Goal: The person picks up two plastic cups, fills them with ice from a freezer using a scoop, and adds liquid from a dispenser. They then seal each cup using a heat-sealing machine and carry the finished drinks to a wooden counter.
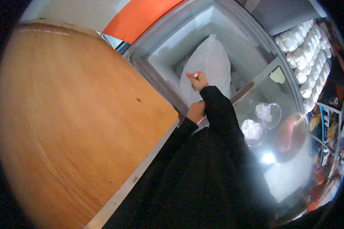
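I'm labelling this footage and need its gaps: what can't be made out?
In the head view:
Most of the shiny item, covered by the right hand.
Fingers of the left hand, turned away, partly behind the right sleeve.
Contents of the white bag, behind its cloudy sides.
Far-right shelf goods, too small.
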Motion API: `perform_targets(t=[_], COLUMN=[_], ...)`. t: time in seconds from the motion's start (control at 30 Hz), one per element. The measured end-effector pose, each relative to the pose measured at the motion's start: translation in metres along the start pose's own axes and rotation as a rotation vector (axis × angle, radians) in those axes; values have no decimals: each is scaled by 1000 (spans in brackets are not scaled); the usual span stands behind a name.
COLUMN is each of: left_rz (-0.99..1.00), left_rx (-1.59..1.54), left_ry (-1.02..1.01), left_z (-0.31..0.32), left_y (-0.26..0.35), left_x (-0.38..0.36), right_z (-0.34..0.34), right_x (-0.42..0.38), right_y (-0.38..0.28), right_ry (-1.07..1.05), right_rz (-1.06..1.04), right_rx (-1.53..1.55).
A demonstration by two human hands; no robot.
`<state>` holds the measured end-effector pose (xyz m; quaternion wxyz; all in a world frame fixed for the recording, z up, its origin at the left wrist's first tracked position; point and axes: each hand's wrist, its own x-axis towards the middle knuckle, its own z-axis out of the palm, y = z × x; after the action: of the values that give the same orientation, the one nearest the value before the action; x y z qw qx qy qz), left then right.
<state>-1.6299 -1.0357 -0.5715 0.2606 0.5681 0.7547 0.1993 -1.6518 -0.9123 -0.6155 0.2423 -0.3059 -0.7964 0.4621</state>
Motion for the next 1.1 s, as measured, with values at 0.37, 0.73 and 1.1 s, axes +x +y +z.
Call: perform_targets(t=[0.37,0.73,1.1], left_rz=[-38,-44,-3], left_rx=[-128,-118,-90], left_ry=[134,73,54], left_z=[-4,-8,-17], left_y=[11,9,4], left_x=[-5,-3,-8], right_z=[-89,-41,-87], right_x=[57,40,71], right_y=[-90,-58,-97], right_ry=[130,192,-15], right_rz=[148,413,298], right_rx=[882,663,872])
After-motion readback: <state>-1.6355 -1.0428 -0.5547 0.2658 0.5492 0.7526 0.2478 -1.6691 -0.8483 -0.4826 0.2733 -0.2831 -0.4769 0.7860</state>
